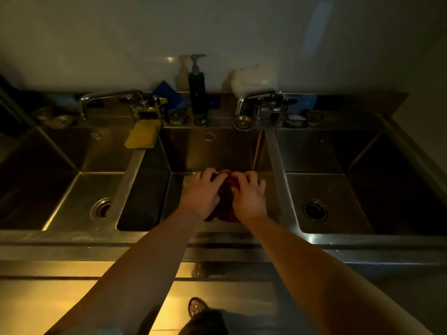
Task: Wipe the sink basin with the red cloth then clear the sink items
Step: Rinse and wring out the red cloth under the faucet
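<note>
Both hands (226, 192) gripping bunched red cloth (226, 201), middle basin (217, 153)

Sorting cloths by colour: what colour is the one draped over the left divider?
Yellow cloth, seen in the head view.

Brushed stainless steel sink (217, 153), three basins, dull sheen with soft streaky reflections on walls and rims. Polished chrome on left faucet (108, 97) and right faucet (256, 99), brighter and more mirror-like than the basins. Soft, matt red cloth (226, 201), bunched and creased between left hand (202, 193) and right hand (249, 194) in the middle basin. Matt yellow cloth (142, 135) draped limp over the far divider. Blue cloth (167, 93) at the far ledge, flat and unshiny. Dark glossy plastic pump bottle (197, 97) with a pale pump head. Shiny round metal strainers (243, 122) along the far ledge. Smooth, faintly glossy pale wall (217, 27).
</note>
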`<state>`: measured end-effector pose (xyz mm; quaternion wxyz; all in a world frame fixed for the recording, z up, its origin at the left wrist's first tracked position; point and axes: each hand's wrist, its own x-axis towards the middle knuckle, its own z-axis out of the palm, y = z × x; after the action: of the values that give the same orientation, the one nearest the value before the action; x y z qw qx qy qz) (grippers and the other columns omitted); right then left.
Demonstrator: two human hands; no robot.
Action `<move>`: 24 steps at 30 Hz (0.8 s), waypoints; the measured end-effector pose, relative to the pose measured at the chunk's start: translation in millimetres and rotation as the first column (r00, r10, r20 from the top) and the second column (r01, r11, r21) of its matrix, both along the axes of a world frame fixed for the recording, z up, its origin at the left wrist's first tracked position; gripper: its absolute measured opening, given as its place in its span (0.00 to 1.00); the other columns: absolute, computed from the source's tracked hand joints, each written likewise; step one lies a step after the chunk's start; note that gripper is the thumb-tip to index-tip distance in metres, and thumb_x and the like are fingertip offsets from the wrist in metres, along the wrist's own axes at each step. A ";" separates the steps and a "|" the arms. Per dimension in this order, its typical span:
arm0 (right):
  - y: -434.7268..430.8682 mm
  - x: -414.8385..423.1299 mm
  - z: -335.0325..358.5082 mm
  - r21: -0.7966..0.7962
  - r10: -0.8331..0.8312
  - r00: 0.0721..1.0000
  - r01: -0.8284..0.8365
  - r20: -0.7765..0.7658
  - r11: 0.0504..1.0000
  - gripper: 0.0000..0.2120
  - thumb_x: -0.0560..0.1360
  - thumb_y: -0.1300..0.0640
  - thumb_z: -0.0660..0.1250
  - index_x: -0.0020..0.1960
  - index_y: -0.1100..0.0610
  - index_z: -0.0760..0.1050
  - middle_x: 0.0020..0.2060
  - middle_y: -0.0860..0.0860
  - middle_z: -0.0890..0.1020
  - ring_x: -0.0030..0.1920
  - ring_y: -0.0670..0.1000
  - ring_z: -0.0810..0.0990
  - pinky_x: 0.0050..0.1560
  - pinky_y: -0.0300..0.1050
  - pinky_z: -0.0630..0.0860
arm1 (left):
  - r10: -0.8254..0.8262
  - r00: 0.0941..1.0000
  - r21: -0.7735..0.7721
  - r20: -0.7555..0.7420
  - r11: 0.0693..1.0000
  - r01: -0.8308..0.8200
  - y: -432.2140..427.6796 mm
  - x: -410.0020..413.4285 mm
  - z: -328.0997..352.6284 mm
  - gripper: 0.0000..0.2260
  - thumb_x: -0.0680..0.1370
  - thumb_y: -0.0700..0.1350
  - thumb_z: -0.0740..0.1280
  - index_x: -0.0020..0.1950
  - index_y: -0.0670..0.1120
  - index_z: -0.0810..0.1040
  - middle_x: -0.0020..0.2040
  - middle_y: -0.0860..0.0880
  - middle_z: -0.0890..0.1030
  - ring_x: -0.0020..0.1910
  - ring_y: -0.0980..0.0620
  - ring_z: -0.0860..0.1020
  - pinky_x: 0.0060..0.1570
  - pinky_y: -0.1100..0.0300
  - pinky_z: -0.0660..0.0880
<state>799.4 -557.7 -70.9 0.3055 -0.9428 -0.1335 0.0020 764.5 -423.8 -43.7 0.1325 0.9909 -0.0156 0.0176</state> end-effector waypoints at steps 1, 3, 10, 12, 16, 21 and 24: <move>6.1 -3.0 2.3 0.017 0.016 1.000 -0.016 0.009 1.000 0.16 0.78 0.51 0.55 0.65 0.47 0.64 0.63 0.50 0.64 0.58 0.56 0.63 0.54 0.52 0.70 | 0.014 1.000 0.007 0.004 1.000 -0.014 6.0 -5.2 3.9 0.25 0.77 0.40 0.60 0.74 0.51 0.60 0.71 0.46 0.61 0.67 0.44 0.60 0.66 0.50 0.66; 19.1 -8.7 7.1 0.042 0.047 0.998 -0.048 0.033 0.998 0.15 0.78 0.52 0.55 0.64 0.47 0.65 0.63 0.51 0.64 0.56 0.55 0.63 0.53 0.49 0.68 | 0.047 0.999 0.005 0.009 0.999 -0.047 18.3 -15.0 12.5 0.25 0.77 0.40 0.60 0.74 0.52 0.60 0.71 0.47 0.60 0.67 0.44 0.59 0.64 0.49 0.68; 80.8 -31.4 28.1 0.079 0.121 0.992 -0.124 0.044 0.989 0.15 0.78 0.53 0.55 0.65 0.48 0.65 0.62 0.51 0.63 0.59 0.56 0.63 0.56 0.51 0.70 | 0.125 0.991 0.039 0.037 0.991 -0.126 73.8 -49.4 38.5 0.25 0.78 0.41 0.60 0.74 0.52 0.60 0.72 0.47 0.59 0.69 0.44 0.57 0.64 0.52 0.69; 106.5 -42.3 33.8 0.079 0.133 0.989 -0.138 0.066 0.987 0.15 0.78 0.53 0.56 0.64 0.48 0.65 0.62 0.51 0.64 0.60 0.56 0.63 0.57 0.52 0.71 | 0.140 0.989 0.059 0.056 0.988 -0.143 99.2 -61.9 43.9 0.25 0.78 0.42 0.60 0.74 0.52 0.59 0.73 0.46 0.58 0.70 0.44 0.58 0.64 0.51 0.69; 164.6 -65.0 42.4 0.085 0.167 0.980 -0.176 0.106 0.981 0.15 0.78 0.53 0.58 0.64 0.47 0.65 0.62 0.51 0.64 0.60 0.55 0.63 0.59 0.52 0.72 | 0.156 0.983 0.064 0.095 0.985 -0.162 157.4 -88.8 51.7 0.25 0.78 0.42 0.60 0.74 0.52 0.60 0.72 0.46 0.60 0.69 0.45 0.58 0.64 0.52 0.68; 250.5 -100.1 51.3 0.099 0.202 0.972 -0.214 0.117 0.972 0.15 0.78 0.53 0.58 0.64 0.47 0.65 0.63 0.51 0.64 0.61 0.54 0.63 0.61 0.53 0.71 | 0.203 0.973 0.091 0.110 0.973 -0.214 243.5 -127.4 57.6 0.25 0.77 0.43 0.60 0.74 0.53 0.60 0.72 0.46 0.60 0.69 0.44 0.58 0.61 0.52 0.70; 307.4 -119.8 53.6 0.097 0.231 0.965 -0.244 0.126 0.965 0.15 0.78 0.54 0.58 0.64 0.48 0.66 0.64 0.52 0.65 0.62 0.55 0.63 0.61 0.54 0.71 | 0.227 0.969 0.115 0.099 0.965 -0.237 298.1 -149.6 59.4 0.26 0.77 0.43 0.60 0.74 0.52 0.59 0.73 0.46 0.59 0.70 0.43 0.57 0.62 0.50 0.70</move>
<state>679.6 -250.2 -17.4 0.3472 -0.8999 -0.2628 -0.0226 614.9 -125.8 15.7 0.0657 0.9906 0.0939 0.0742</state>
